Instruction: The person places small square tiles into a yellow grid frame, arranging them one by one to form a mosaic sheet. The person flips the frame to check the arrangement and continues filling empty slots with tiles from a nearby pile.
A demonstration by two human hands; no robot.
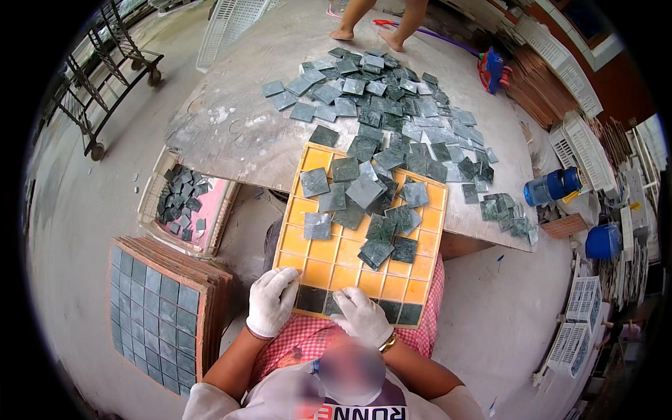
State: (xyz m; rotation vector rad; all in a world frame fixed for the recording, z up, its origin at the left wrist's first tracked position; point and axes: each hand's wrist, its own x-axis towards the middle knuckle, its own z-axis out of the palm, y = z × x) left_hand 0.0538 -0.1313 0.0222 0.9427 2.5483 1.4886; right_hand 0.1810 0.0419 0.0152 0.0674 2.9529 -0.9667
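A yellow mould tray [287, 241] with a raised grid rests across my lap and against the table edge. My left hand [274, 302], in a white glove, grips the tray's left edge near the bottom. My right hand [362, 315], also gloved, has its bent fingertips on a dark green stone tile [332, 306] in the bottom row. More tiles fill that row, partly covered by this hand. Loose square tiles [365, 190] lie heaped and overlapping over the tray's upper and middle cells, some tilted. The heap of tiles [371, 91] spreads on behind it over the table.
The grey table [231, 133] carries the pile; someone's bare feet [341, 33] stand at its far side. At left are a crate of tile pieces [145, 213], a stack of tiled sheets [157, 308] and a wheeled rack [105, 91]. A blue water jug [553, 187] stands right.
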